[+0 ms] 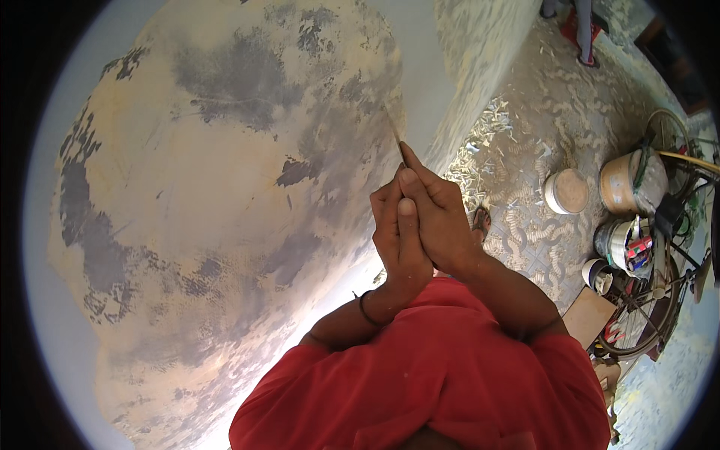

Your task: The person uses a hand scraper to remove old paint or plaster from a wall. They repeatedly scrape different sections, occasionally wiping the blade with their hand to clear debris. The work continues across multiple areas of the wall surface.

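My left hand [396,236] and my right hand [441,211] are clasped together in front of my chest. Between them they hold a thin flat scraper [395,134], seen nearly edge-on; its handle is hidden inside my fingers. The blade points up and slightly left, its tip at or close to the wall [185,163]; I cannot tell if it touches. That wall is patchy, with cream areas, worn grey spots and a smooth pale grey-blue border. My right index finger lies along the blade's base.
Paint flakes [469,163] litter the floor along the wall's foot. To the right stand a white bucket [564,192], a larger tub [619,183], a pail of tools [624,247] and a bicycle [655,337]. Another person's legs [584,31] show at the top right.
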A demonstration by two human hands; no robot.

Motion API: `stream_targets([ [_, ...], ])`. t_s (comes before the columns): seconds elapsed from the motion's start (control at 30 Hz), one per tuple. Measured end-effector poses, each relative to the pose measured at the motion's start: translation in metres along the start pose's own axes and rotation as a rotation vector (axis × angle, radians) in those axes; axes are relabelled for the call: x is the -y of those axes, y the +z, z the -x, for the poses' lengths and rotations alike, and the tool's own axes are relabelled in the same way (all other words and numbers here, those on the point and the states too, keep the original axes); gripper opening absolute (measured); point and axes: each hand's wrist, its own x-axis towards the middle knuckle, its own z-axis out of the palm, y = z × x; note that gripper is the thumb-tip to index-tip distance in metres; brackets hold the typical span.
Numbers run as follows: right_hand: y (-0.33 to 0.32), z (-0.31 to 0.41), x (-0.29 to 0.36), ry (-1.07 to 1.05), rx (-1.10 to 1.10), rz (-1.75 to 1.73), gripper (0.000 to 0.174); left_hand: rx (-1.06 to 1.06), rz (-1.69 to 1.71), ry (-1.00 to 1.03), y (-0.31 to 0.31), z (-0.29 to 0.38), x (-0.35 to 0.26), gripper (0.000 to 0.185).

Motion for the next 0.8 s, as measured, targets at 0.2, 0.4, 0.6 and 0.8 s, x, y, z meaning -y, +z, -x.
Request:
stream_targets([
  [0.2, -0.009, -0.056, -0.023, 0.061, -0.167, -0.436, 0.053, 0.22, -0.035, -0.229, 0.012, -0.052, 0.011, 0.042],
  [0.4, -0.064, -0.026, -0.045, 0.339, -0.188, -0.366, 0.039, 0.302, -0.533, 0.351, 0.002, -0.029, 0.011, 0.063],
  [0.6, -0.12, -0.002, -0.11, 0.574, -0.157, -0.511, 0.013, 0.188, -0.895, 0.68, 0.027, -0.039, 0.017, 0.069],
  [0.8, -0.161, -0.042, -0.09, 0.605, -0.075, -0.57, 0.008, 0.02, -1.086, 0.535, 0.062, -0.082, 0.053, 0.1],
])
